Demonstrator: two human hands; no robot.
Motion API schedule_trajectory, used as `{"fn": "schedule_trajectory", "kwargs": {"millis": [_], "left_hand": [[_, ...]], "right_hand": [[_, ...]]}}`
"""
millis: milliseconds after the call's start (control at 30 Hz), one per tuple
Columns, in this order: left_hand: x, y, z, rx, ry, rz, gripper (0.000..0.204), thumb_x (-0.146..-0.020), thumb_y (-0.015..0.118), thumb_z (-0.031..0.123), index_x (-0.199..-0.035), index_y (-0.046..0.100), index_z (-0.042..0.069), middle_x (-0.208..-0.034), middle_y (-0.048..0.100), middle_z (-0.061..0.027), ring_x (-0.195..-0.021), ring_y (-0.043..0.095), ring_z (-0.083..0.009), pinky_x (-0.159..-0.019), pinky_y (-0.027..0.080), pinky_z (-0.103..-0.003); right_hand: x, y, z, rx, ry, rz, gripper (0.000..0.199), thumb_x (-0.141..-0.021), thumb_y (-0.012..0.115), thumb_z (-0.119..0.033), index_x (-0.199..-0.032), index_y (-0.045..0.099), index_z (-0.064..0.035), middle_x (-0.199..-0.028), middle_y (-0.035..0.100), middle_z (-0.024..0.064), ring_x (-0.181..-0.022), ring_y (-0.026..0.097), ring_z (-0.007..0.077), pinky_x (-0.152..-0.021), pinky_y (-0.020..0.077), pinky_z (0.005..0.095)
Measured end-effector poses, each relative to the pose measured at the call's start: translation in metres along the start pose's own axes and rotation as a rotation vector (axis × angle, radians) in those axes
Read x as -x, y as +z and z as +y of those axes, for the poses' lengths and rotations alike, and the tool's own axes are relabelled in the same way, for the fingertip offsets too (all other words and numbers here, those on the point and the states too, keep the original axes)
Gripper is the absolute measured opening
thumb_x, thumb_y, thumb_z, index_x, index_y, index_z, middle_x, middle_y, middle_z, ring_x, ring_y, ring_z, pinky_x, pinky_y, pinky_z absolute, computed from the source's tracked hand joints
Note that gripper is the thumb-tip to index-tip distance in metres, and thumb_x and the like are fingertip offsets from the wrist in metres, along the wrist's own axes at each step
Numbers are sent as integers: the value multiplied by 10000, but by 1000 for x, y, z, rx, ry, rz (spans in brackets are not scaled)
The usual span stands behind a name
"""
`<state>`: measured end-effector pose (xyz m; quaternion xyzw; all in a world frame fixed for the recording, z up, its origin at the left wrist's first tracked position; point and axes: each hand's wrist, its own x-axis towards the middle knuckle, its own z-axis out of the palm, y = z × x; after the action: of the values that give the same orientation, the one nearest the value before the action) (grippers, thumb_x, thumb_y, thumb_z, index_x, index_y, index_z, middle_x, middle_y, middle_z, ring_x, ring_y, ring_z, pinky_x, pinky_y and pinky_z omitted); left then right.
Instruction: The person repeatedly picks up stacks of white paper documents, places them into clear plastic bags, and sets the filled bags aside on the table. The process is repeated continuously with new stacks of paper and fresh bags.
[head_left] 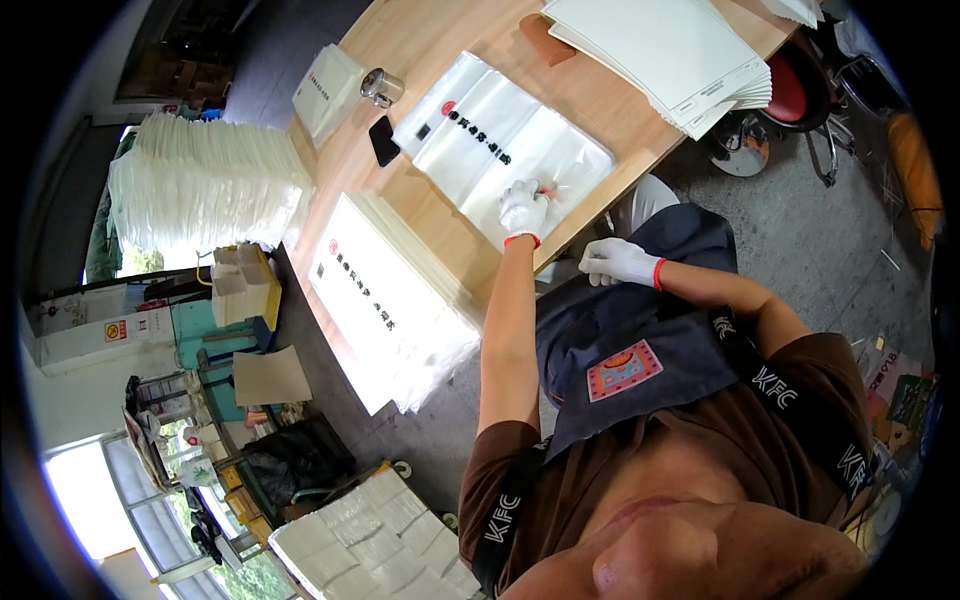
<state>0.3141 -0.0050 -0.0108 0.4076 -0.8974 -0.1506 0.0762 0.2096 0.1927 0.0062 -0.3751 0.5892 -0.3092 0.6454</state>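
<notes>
My left hand (523, 210), in a white glove with a red cuff, rests on the near edge of a translucent white plastic bag (500, 140) lying flat on the wooden table (420, 50); its fingers seem closed on the bag's edge or a small reddish item, hard to tell. My right hand (618, 263), also gloved, sits off the table over my dark apron at my lap, fingers curled, nothing visible in it. A stack of similar printed white bags (385, 295) lies to the left of my left hand.
A pile of white sheets (670, 55) sits at the table's far right. A black phone (383, 140), a metal cup (381, 87) and a white box (325, 90) lie at the far left. Tall white stacks (200, 185) stand beyond the table; a red stool (790, 90) is at right.
</notes>
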Motion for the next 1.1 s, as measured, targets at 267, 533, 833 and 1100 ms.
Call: {"fn": "schedule_trajectory", "kwargs": {"millis": [267,533,833,1100], "left_hand": [[-11,-25,-10,483,-214,-103,192,-862,606,263,-915,689,98,-821,672,-99,-747,605,-177,-711,466,-324],[-35,-50,-27,872,-262,234,213,-927,601,260,-948,648,53,-852,650,-40,-725,569,-129,-683,460,-265],[-28,-97,38,1317,8,114,226,-909,592,87,-1118,519,41,-938,661,-81,-693,542,-86,-634,466,-228],[74,-113,180,819,280,-97,225,-883,534,18,-1060,647,100,-654,559,-15,-563,519,-70,-578,441,-235]], "right_hand": [[-39,-28,-35,-428,-106,122,322,-900,589,-398,-987,634,-91,-806,640,1,-616,553,98,-552,433,226],[-123,-61,-56,94,-158,384,403,-937,482,-433,-1048,633,-76,-834,651,71,-777,633,170,-682,483,327],[-19,-89,-78,479,-191,372,418,-914,446,-406,-977,663,-54,-882,644,223,-866,622,373,-799,480,437],[-75,-44,-97,617,-530,643,301,-884,506,-332,-1049,631,-114,-1053,628,147,-928,610,324,-863,473,404]]}}
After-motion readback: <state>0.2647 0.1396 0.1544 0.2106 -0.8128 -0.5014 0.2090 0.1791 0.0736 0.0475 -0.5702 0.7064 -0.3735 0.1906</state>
